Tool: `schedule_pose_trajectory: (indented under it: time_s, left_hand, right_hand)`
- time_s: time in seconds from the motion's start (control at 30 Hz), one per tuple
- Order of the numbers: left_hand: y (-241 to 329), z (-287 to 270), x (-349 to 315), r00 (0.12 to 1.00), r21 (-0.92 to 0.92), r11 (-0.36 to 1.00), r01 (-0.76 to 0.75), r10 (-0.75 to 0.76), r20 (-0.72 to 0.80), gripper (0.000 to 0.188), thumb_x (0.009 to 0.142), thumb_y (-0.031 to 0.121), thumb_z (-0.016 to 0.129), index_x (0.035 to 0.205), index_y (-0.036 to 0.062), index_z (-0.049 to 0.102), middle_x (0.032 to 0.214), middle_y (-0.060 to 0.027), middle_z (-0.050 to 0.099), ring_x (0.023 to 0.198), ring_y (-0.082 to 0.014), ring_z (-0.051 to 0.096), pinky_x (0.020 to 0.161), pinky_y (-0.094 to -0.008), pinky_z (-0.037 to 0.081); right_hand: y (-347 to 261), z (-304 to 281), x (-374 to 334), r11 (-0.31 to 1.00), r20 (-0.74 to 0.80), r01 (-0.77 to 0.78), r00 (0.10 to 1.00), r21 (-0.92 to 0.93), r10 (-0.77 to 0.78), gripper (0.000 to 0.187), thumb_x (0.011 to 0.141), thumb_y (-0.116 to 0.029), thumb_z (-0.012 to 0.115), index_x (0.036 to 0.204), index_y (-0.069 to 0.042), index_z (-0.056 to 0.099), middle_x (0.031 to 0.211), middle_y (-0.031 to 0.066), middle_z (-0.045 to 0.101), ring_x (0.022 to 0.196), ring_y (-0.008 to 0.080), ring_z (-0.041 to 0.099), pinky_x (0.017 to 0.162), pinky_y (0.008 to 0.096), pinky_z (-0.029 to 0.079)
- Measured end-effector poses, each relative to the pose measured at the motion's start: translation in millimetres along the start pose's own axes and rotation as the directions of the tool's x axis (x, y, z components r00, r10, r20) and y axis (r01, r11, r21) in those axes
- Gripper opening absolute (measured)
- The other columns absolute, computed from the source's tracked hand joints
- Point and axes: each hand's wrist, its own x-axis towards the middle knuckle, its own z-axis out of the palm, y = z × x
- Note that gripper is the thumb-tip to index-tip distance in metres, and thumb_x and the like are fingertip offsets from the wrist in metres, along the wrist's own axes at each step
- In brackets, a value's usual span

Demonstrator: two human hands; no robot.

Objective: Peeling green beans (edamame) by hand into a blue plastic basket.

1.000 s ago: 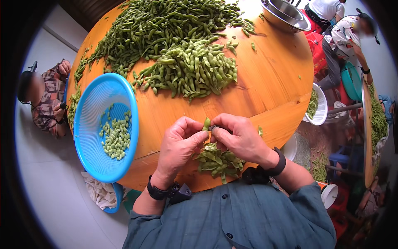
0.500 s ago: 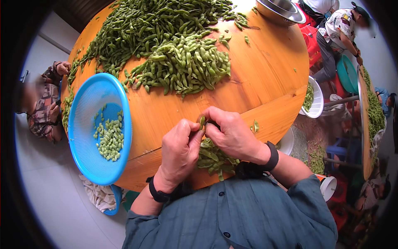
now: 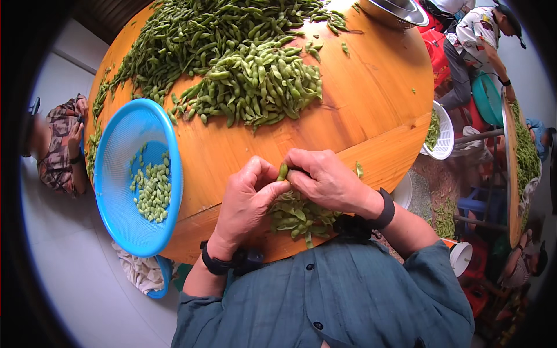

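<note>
Round and orange-brown, the wooden table (image 3: 371, 116) fills most of the head view, with a pale tiled floor to its left and other people seated or bending at its edges. Both of the person's hands meet just above the near rim: the left hand (image 3: 246, 200) and the right hand (image 3: 325, 182) are closed in a pinch on one green soybean pod (image 3: 282, 171), which stands roughly upright between the thumbs and fingertips. It looks light, small and fairly soft — a thing that would likely bend or split at its seam under thumb pressure, and its beans could slip out smooth and quick, so holding it at both ends seems the sound grip. Directly below the hands lies a small heap of pods (image 3: 299, 214), whether emptied or not I cannot tell. Farther up the table sits a large heap of plump pods (image 3: 261, 81), touching a wider spread of darker pods (image 3: 191, 35) behind it. Left of the hands, a blue plastic colander (image 3: 116, 191) overhangs the table edge — inside lies a loose scatter of shelled pale-green beans (image 3: 152, 188). A steel bowl (image 3: 394, 10) stands at the far rim, contents unseen, and a white basket (image 3: 445, 130) off the right edge holds more greens.
</note>
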Motion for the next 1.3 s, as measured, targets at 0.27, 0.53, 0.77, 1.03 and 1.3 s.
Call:
schedule_pose_trajectory:
  time_s: [0.27,0.53,0.77,1.03,1.3]
  left_hand:
    - [7,-14,5,0.938,-0.504,0.793,0.342,-0.258,0.232,0.013,0.088,0.003,0.068,0.091,0.0057,0.056,0.076,-0.0003,0.062,0.059,-0.004,0.052,0.052,-0.0171,0.041]
    - [2,7,3,0.853,0.494,0.75,-0.439,0.521,-0.034,0.017,0.084,0.001,0.068,0.098,-0.0015,0.058,0.079,-0.0144,0.058,0.07,-0.0297,0.06,0.061,-0.0357,0.048]
    - [9,7,0,0.983,0.208,0.969,-0.13,0.153,-0.098,0.008,0.097,0.008,0.058,0.099,0.0004,0.057,0.078,-0.0067,0.06,0.063,-0.0163,0.059,0.054,-0.0284,0.045]
    - [4,2,3,0.99,-0.39,0.911,0.135,-0.137,0.023,0.014,0.102,0.016,0.052,0.102,0.0029,0.057,0.078,0.0018,0.058,0.057,-0.0036,0.05,0.051,-0.018,0.043]
    - [5,8,-3,0.992,-0.067,0.994,-0.083,0.076,-0.097,0.013,0.097,0.013,0.062,0.103,0.0017,0.058,0.08,0.0034,0.06,0.064,-0.0007,0.049,0.052,-0.0174,0.039]
  right_hand:
    - [-1,-2,-2,0.922,0.141,-0.255,0.965,0.291,0.222,0.014,0.085,-0.008,0.051,0.087,0.003,0.06,0.064,0.0123,0.057,0.062,0.0172,0.061,0.057,0.0344,0.047]
    - [2,2,-2,0.978,-0.009,-0.117,0.993,0.172,0.12,0.012,0.084,-0.008,0.052,0.085,0.003,0.057,0.064,0.019,0.056,0.058,0.0313,0.057,0.056,0.0397,0.045]
    - [2,3,-3,0.982,-0.015,-0.081,0.996,0.17,0.085,0.011,0.084,-0.007,0.052,0.085,0.002,0.058,0.064,0.0158,0.056,0.058,0.0262,0.058,0.055,0.0381,0.045]
    - [-1,-9,0,0.87,0.222,-0.311,0.945,0.383,0.24,0.016,0.089,-0.013,0.052,0.085,0.0,0.06,0.063,0.0029,0.057,0.055,0.0078,0.056,0.049,0.0263,0.046]
    - [-1,-2,-2,0.936,0.1,-0.216,0.976,0.277,0.195,0.022,0.093,-0.017,0.057,0.082,0.002,0.059,0.06,0.004,0.055,0.056,0.0089,0.051,0.052,0.0288,0.043]
